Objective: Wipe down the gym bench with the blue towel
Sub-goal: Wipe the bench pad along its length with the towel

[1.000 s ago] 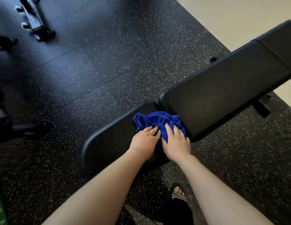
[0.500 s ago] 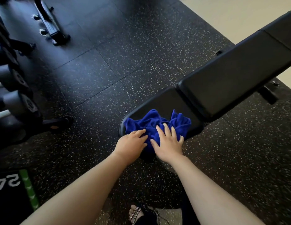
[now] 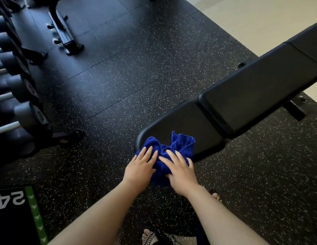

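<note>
Hazard: my hands, left [image 3: 140, 167] and right [image 3: 179, 171], flat and open on the blue towel [image 3: 173, 147] at the bench [image 3: 180, 121] end, 6 o'clock; bunched cloth may slide off.

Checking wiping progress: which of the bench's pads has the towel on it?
The short seat pad at the near end, under the blue towel and both hands; the longer back pad is bare.

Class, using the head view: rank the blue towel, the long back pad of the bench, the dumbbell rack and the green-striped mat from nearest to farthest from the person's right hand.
1. blue towel: under the right hand, on the seat pad.
2. long back pad: up and to the right.
3. green-striped mat: lower left on the floor.
4. dumbbell rack: far left edge.
</note>
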Available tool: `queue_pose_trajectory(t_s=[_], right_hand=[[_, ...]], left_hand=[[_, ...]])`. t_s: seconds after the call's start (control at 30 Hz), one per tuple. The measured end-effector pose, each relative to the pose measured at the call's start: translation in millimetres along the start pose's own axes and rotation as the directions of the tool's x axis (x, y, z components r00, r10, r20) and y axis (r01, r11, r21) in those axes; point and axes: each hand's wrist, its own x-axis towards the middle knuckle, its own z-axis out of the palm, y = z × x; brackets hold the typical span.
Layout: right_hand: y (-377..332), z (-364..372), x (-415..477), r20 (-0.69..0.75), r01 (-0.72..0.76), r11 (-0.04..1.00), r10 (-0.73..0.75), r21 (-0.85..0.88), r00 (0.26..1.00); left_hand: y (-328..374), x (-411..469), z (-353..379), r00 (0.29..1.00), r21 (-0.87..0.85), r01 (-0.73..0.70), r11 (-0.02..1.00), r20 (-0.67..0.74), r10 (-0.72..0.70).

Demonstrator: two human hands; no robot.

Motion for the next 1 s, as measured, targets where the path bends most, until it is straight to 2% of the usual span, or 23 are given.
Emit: queue_pose_trajectory(t_s=[0.2, 0.37, 0.57, 0.83, 0.9, 1.0], right_hand=[[38, -19, 7, 0.01, 0.045, 0.999, -0.045, -0.019, 0.999], [93, -42, 18, 0.052, 0.027, 1.0, -0.027, -0.011, 0.998], [138, -67, 34, 0.108, 0.053, 0.998, -0.055, 0.024, 0.993], [204, -107, 66, 0.212, -0.001, 0.998, -0.013, 0.069, 0.977], [216, -115, 71, 0.179, -0.006, 0.997, -0.008, 0.079, 0.984], [228, -130, 75, 0.057, 0.03, 0.994, -0.036, 0.104, 0.998]], left_hand=[[27, 18, -3, 0.999, 0.021, 0.041, 0.999, 0.015, -0.041], [71, 62, -21, 0.999, 0.029, 0.011, 1.0, 0.049, -0.012], [104, 105, -31, 0.995, -0.023, 0.047, 0.999, 0.09, -0.045], [149, 170, -52, 0.987, -0.049, 0.071, 0.996, 0.147, -0.063], [157, 186, -55, 0.988, -0.056, 0.075, 0.996, 0.143, -0.066], [173, 204, -63, 0.995, -0.094, 0.07, 0.993, 0.075, -0.063]])
